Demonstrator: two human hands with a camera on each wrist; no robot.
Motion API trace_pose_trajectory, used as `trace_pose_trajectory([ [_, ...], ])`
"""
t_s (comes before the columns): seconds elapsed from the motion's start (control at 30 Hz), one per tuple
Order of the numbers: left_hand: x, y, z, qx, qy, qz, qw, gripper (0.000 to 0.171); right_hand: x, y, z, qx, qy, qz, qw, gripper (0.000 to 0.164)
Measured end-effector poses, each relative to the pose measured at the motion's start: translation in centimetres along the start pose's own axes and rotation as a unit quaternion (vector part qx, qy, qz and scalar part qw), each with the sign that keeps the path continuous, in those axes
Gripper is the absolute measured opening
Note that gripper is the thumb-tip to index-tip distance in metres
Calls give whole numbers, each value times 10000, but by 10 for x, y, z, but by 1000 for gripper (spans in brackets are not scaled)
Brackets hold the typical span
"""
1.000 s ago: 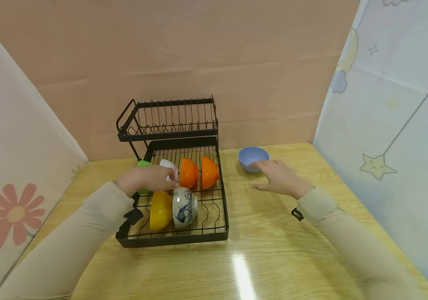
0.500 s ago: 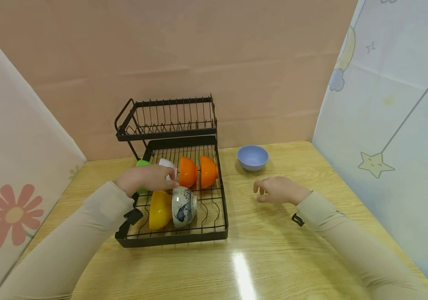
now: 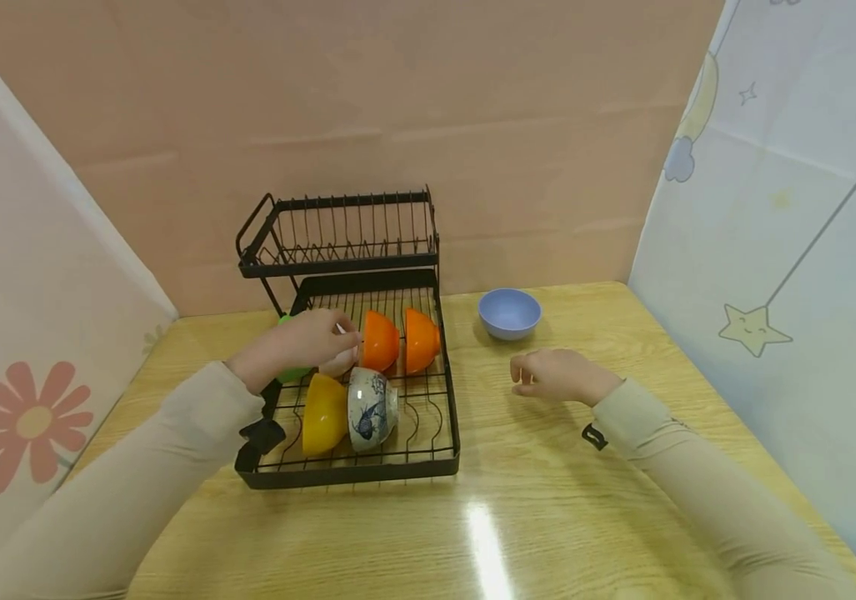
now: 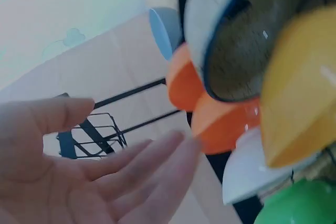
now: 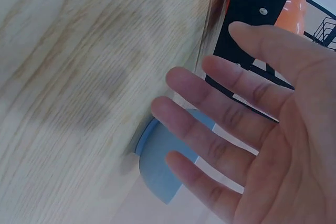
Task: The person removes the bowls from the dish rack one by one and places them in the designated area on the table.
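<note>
Over the left side of the black dish rack (image 3: 345, 477) hovers my left hand (image 3: 311, 337), partly hiding a white bowl (image 3: 341, 362) and a green bowl (image 3: 292, 375). The left wrist view has its thumb and fingers (image 4: 157, 182) spread, holding nothing, beside the white bowl (image 4: 249, 169). Two orange bowls, one (image 3: 380, 342) left of the other (image 3: 422, 340), stand on edge to its right. In front lean a yellow bowl (image 3: 324, 415) and a blue-patterned bowl (image 3: 371, 408). My right hand (image 3: 558, 375) is above the table, its fingers loosely bent and holding nothing, nearest a blue bowl (image 3: 509, 314).
The rack's upper tier (image 3: 337, 262) rises at the back. A small black clip-like piece (image 3: 594, 437) shows beside the right sleeve. Printed cloth walls (image 3: 780, 250) border the wooden table (image 3: 548, 508) at the sides, with a plain backdrop (image 3: 428, 125) behind.
My right hand has drawn back from the blue bowl toward me, its fingers bending more. The left hand has risen slightly from the white bowl. All the bowls stay in the same places.
</note>
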State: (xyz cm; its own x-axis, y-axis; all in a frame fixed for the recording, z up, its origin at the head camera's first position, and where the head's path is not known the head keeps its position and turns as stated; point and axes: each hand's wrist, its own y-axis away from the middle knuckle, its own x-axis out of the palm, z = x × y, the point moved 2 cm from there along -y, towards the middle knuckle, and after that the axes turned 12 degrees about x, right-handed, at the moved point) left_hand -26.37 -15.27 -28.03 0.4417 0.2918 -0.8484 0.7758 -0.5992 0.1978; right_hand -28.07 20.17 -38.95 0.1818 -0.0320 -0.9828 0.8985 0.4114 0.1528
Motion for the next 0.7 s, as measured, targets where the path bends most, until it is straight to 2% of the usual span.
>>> trace_pose_trajectory([
  [0.07,1,3,-2,-209,653,150,9975,42,-1,0,1,-37,-33,-36,10000,13],
  [0.13,5,6,-4,-520,1336,408,9888,43,-2,1,2,-65,-44,-84,9999,12],
  [0.2,10,9,-7,-706,1678,505,9820,44,-2,1,2,-67,-62,-101,9999,11],
  [0.37,24,15,-8,-1034,2383,206,9654,44,-1,2,3,-136,-71,-138,9998,11],
  [0.43,31,16,-7,-1167,2823,46,9522,46,0,3,4,-187,-79,-167,9997,10],
  [0.5,38,16,-7,-1253,3307,-64,9354,53,0,3,4,-229,-81,-217,9995,10],
  [0.6,49,14,-9,-1317,4074,-146,9036,65,-1,3,5,-283,-88,-326,9990,10],
  [0.7,59,11,-10,-1291,4458,-237,8854,69,-3,2,6,-333,-79,-412,9986,10],
])
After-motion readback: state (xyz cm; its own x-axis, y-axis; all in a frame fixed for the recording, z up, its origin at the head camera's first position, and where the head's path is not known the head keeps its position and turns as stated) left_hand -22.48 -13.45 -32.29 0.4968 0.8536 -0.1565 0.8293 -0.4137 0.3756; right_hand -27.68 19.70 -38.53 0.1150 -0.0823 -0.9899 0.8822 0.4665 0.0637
